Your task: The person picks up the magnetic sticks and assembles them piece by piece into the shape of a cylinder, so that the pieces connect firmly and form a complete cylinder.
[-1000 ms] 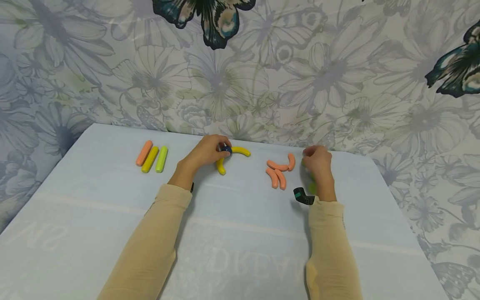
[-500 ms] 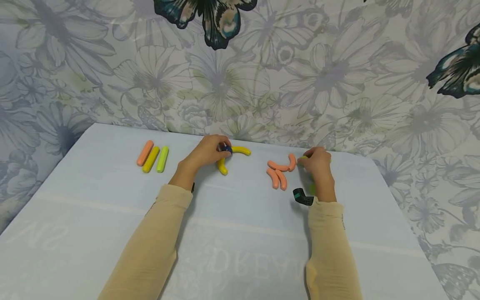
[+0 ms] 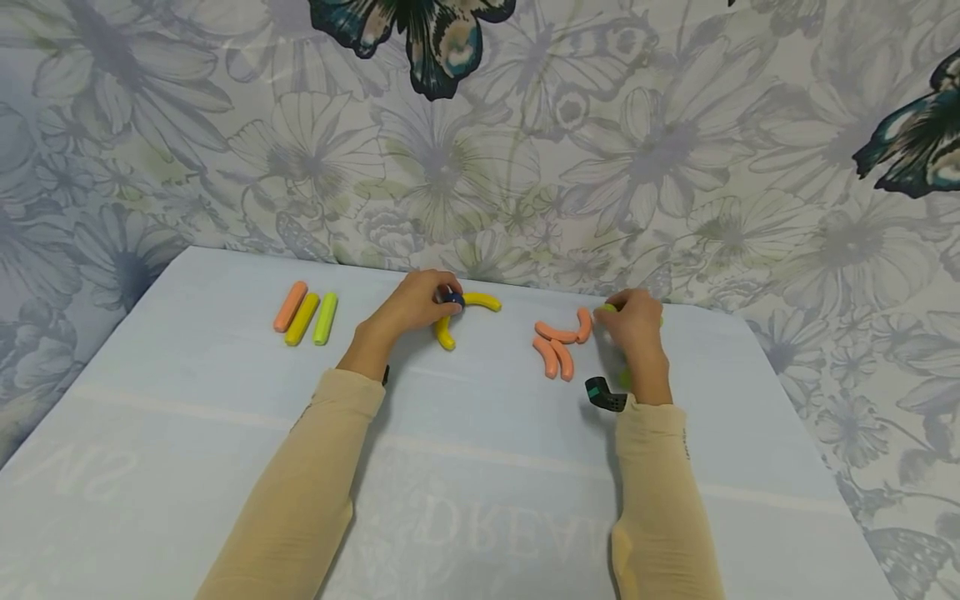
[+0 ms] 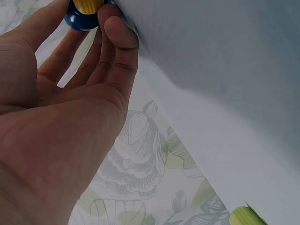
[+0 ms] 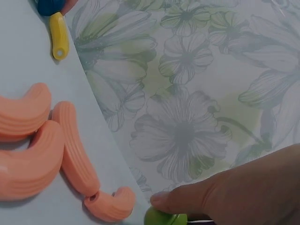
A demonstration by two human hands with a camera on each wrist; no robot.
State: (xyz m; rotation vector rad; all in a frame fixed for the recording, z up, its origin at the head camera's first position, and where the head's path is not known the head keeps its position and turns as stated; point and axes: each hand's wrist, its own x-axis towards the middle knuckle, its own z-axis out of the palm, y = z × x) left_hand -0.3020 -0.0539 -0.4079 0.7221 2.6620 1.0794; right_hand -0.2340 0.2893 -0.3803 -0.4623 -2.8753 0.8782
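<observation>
My left hand (image 3: pixel 416 302) grips a dark blue ball (image 3: pixel 453 297) between thumb and fingers. Two curved yellow pieces (image 3: pixel 482 301) extend from that ball, one to the right, one toward the front. In the left wrist view, the ball (image 4: pixel 80 21) carries a yellow piece (image 4: pixel 87 5). My right hand (image 3: pixel 637 323) pinches a green piece (image 3: pixel 609 308) near the far table edge; much of it is hidden. More green shows beside the wrist (image 3: pixel 626 377). Left of this hand lie several curved peach pieces (image 3: pixel 555 332), also large in the right wrist view (image 5: pixel 75 145).
Three straight sticks lie at the left: orange (image 3: pixel 290 307), yellow (image 3: pixel 302 319) and light green (image 3: pixel 326 319). The white-covered table (image 3: pixel 480 467) ends at a floral wall (image 3: pixel 450 183). A black wrist camera (image 3: pixel 604 394) juts out from the right wrist.
My right hand has shifted slightly left, and the green piece now shows past its fingertips. The left hand and the blue ball hold still.
</observation>
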